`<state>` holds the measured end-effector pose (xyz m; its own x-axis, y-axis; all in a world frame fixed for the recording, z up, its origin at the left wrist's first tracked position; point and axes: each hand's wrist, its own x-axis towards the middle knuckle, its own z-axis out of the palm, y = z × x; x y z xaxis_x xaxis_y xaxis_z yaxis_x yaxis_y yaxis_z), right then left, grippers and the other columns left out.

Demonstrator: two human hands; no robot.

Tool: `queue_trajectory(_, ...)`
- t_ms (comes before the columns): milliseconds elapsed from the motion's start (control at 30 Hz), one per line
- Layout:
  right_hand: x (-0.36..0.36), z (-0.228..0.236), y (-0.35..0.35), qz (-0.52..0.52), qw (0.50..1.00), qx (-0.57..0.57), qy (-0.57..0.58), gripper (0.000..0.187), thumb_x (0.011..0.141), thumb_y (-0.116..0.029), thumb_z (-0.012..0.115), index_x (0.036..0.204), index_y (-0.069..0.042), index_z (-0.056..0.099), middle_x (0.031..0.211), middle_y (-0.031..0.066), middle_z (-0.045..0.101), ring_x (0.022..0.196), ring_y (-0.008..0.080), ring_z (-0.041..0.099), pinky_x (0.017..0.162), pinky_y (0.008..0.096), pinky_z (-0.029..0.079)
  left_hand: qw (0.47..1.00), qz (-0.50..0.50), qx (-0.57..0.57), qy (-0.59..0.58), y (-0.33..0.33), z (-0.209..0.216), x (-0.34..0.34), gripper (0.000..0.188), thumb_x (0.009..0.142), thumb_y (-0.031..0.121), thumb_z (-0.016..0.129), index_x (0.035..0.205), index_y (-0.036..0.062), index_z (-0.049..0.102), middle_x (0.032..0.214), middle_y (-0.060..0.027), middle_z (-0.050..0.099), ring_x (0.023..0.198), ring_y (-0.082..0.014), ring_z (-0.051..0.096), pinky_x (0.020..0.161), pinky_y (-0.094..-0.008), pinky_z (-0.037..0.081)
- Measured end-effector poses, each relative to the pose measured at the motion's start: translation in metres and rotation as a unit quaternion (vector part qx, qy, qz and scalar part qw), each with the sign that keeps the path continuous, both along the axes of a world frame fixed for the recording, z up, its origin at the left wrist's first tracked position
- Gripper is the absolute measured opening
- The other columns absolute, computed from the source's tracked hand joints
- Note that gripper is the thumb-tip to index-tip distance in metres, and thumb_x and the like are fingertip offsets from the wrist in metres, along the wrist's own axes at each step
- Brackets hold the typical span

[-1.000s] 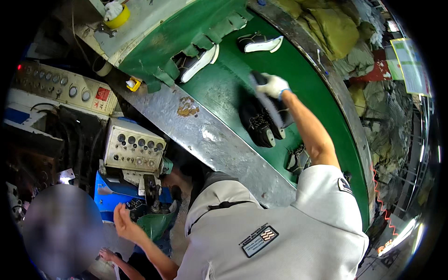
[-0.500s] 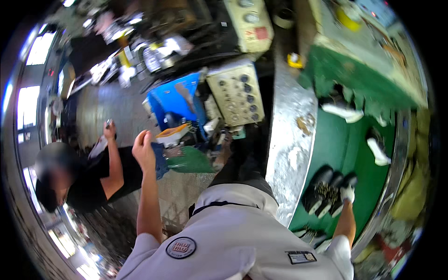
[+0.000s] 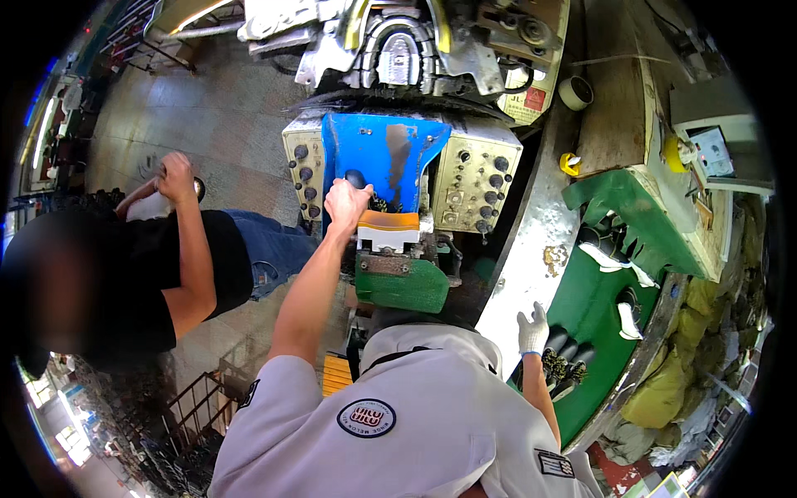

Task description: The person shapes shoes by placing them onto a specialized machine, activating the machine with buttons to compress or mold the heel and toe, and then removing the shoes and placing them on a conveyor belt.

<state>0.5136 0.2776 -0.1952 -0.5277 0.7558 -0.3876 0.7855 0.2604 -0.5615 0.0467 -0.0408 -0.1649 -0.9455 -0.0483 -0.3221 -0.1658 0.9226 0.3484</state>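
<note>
My bare left hand is closed around a dark shoe with a rounded toe. The shoe lies in the blue tray on the front of the machine, with patterned lining showing beside my fingers. My gloved right hand is raised beside the metal ledge, its fingers apart and nothing in them. Just past that hand, several black shoes with patterned lining stand together on the green surface.
Cream control panels with black knobs flank the tray. An orange-topped pad and a green plate project toward me. White-soled shoes lie farther right. A co-worker in black is close on my left.
My left hand has gone from empty air onto the shoe in the blue tray. My right hand has come off the black shoes. My view has swung toward the machine.
</note>
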Motion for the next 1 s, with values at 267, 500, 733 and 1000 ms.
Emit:
queue_trajectory(267, -0.119, 0.076, -0.011, -0.031, 0.991, -0.064, 0.116, 0.069, 0.087, -0.011, 0.070, 0.148, 0.005, 0.043, 0.147, 0.0215, 0.052, 0.129, 0.0307, 0.058, 0.103, 0.0390, 0.050, 0.965, -0.064, 0.233, 0.099, -0.019, 0.079, -0.010, 0.082, 0.074, 0.034, 0.085, 0.140, -0.0025, 0.052, 0.108, -0.0250, 0.072, 0.101, -0.0350, 0.071, 0.089, -0.0424, 0.055)
queue_trajectory(500, -0.237, 0.195, -0.059, 0.134, 0.940, 0.015, 0.315, 0.094, 0.072, -0.014, 0.089, 0.151, -0.002, 0.040, 0.143, 0.0201, 0.055, 0.130, 0.0294, 0.057, 0.110, 0.0401, 0.045, 0.830, -0.222, 0.425, 0.287, 0.003, 0.231, -0.040, 0.066, 0.071, 0.013, 0.088, 0.129, -0.0035, 0.062, 0.107, -0.0189, 0.074, 0.093, -0.0231, 0.074, 0.086, -0.0338, 0.057)
queue_trajectory(733, -0.245, 0.251, -0.066, 0.211, 0.901, 0.100, 0.364, 0.099, 0.063, -0.027, 0.097, 0.143, 0.003, 0.048, 0.138, 0.0248, 0.058, 0.129, 0.0361, 0.058, 0.108, 0.0407, 0.048, 0.764, -0.176, 0.618, 0.062, 0.098, 0.299, 0.022, 0.028, 0.082, 0.009, 0.083, 0.105, -0.0031, 0.073, 0.089, -0.0042, 0.073, 0.078, -0.0079, 0.064, 0.072, -0.0234, 0.052)
queue_trajectory(1000, -0.129, 0.230, -0.024, -0.090, 0.824, -0.353, 0.434, 0.069, 0.071, -0.020, 0.093, 0.128, 0.002, 0.062, 0.111, 0.0039, 0.070, 0.098, 0.0128, 0.063, 0.088, 0.0289, 0.052, 0.791, -0.355, 0.498, 0.017, 0.209, 0.275, 0.119, 0.051, 0.089, 0.028, 0.078, 0.128, -0.0014, 0.063, 0.102, -0.0106, 0.074, 0.087, -0.0155, 0.070, 0.076, -0.0296, 0.054)
